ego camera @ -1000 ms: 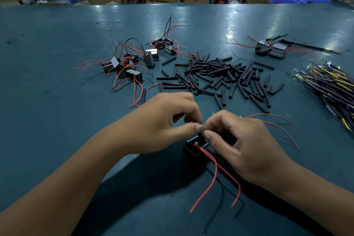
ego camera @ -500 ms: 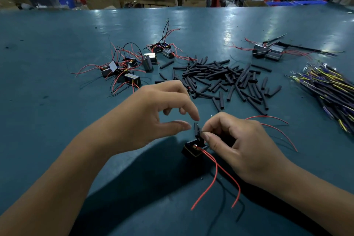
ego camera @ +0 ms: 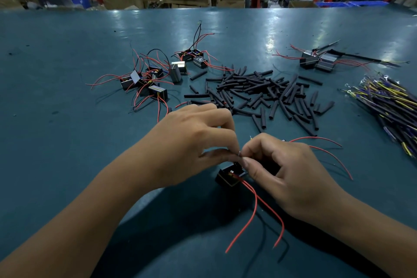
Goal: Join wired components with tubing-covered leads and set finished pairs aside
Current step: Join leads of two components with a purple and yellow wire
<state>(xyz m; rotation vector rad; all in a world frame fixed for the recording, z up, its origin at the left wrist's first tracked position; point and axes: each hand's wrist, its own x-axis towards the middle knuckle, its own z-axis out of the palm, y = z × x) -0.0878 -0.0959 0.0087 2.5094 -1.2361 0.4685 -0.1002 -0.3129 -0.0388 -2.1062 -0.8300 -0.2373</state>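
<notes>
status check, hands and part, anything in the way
Left hand and right hand both pinching at the lead above the black component. Component on the table, red wires trailing toward the camera. Tubing pile behind, nothing blocking.

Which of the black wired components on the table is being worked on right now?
The black component at the near centre, under both hands' fingertips, with two red leads trailing toward the camera. The others lie untouched in clusters farther back.

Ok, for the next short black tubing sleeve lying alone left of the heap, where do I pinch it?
Pinch the short black tubing sleeve across its middle, coming from above. It lies flat on the teal table, apart from the heap of black sleeves, with bare table on both long sides, so fingertips probably fit either side.
</notes>
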